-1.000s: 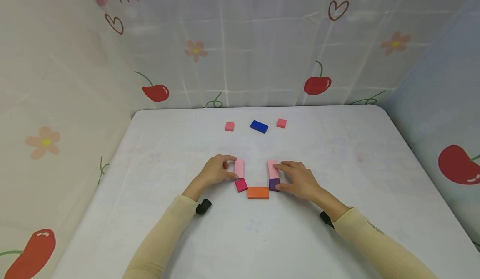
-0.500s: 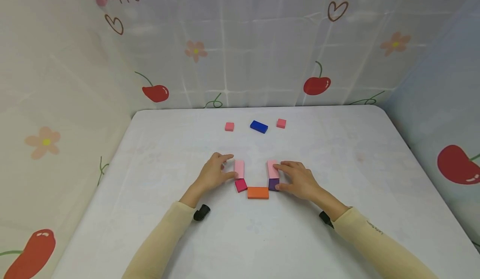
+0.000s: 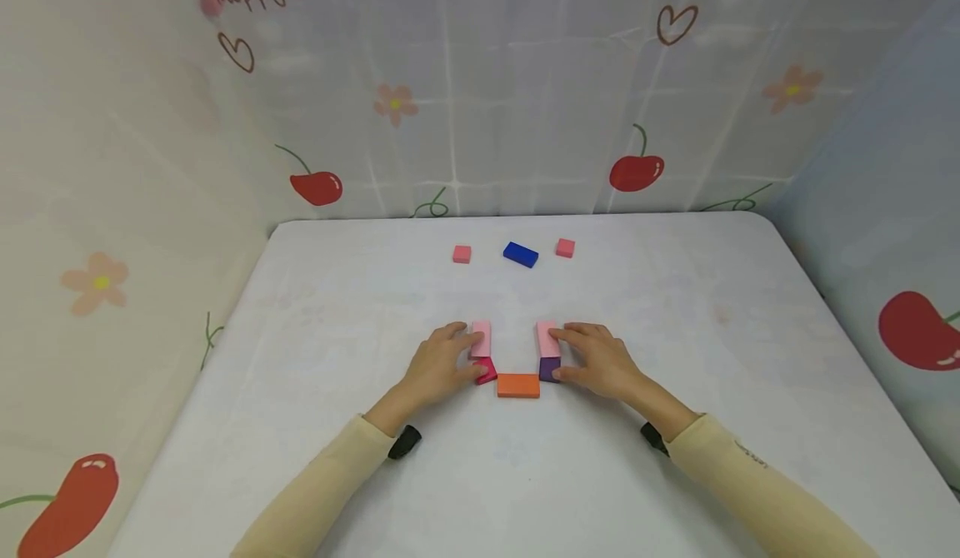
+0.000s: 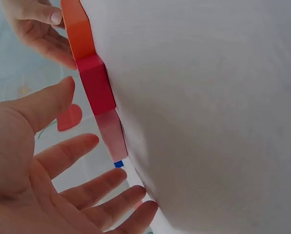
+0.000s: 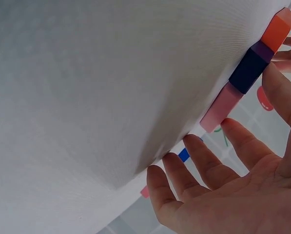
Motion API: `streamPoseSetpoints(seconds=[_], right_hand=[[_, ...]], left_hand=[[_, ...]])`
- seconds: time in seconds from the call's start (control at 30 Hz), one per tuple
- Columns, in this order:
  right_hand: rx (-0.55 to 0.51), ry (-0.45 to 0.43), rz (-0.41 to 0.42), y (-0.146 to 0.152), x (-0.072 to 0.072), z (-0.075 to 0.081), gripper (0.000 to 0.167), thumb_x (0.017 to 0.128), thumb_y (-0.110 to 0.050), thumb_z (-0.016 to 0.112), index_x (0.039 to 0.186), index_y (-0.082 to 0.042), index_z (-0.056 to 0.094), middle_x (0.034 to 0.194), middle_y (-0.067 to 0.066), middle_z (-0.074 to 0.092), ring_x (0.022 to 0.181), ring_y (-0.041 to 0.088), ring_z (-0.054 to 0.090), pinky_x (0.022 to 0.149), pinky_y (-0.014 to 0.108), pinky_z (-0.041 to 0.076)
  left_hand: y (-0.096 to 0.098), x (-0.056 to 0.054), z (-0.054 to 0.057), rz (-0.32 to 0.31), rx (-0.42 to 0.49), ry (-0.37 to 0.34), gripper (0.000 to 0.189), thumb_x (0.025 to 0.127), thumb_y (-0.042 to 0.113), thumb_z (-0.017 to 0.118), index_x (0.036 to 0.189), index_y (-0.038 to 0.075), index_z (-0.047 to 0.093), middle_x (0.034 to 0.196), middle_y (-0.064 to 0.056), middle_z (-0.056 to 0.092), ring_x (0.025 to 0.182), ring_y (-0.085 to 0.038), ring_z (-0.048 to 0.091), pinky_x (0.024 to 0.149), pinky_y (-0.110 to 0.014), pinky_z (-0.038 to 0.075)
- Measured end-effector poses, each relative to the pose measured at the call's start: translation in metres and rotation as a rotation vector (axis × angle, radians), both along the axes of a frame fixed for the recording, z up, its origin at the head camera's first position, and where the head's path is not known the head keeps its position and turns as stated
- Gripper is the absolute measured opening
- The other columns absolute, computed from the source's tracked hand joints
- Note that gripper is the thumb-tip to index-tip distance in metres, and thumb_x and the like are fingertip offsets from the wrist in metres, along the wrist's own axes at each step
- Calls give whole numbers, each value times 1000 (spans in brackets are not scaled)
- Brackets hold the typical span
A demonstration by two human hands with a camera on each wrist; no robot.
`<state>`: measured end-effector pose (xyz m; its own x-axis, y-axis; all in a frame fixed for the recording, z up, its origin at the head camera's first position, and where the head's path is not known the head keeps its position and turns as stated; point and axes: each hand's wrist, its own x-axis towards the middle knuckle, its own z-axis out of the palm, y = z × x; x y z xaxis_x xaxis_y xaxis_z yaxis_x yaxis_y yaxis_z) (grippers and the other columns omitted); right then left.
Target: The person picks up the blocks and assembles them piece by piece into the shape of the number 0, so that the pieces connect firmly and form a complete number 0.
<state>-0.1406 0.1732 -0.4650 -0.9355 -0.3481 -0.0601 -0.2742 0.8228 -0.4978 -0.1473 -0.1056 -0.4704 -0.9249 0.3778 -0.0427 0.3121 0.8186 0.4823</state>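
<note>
In the head view several blocks form a U on the white table. An orange block [image 3: 518, 386] lies at its near side. On the left a crimson block [image 3: 487, 370], slightly turned, adjoins a pink block [image 3: 481, 341]. Opposite, a dark purple block [image 3: 549, 369] sits under the end of another pink block [image 3: 546, 340]. My left hand [image 3: 435, 368], fingers spread, has its thumb at the crimson block and index fingertip over the left pink one. My right hand [image 3: 602, 362] has its index fingertip at the right pink block and thumb by the purple one, fingers extended.
Toward the back of the table [image 3: 360, 283] lie a blue block [image 3: 521, 255] and two small coral blocks, one left [image 3: 462, 255] and one right [image 3: 566, 248]. A printed curtain [image 3: 510, 125] hangs behind the table's far edge.
My left hand drew its thumb and index back from the left pink block, then came nearer its owner, thumb now at the crimson block. The right hand and the blocks stay in place.
</note>
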Motion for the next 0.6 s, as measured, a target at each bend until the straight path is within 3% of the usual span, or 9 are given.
streamPoseSetpoints(seconds=[0.27,0.6], right_hand=[[7,2,-1,-1,0,0,63,84,-28,76,140,-10,53,142,22,49,131,44,40,100,66,34],[6,12,5,-1,0,-1,63,84,-29,76,140,-10,54,141,22,49,131,45,40,99,66,35]], left_hand=[[2,2,2,-30,-48,40,54,87,29,74,136,13,59,135,-13,57,129,-34,46,99,-53,43],[0,1,0,-42,-37,61,53,86,29,74,135,13,60,134,-12,59,127,-34,47,96,-51,44]])
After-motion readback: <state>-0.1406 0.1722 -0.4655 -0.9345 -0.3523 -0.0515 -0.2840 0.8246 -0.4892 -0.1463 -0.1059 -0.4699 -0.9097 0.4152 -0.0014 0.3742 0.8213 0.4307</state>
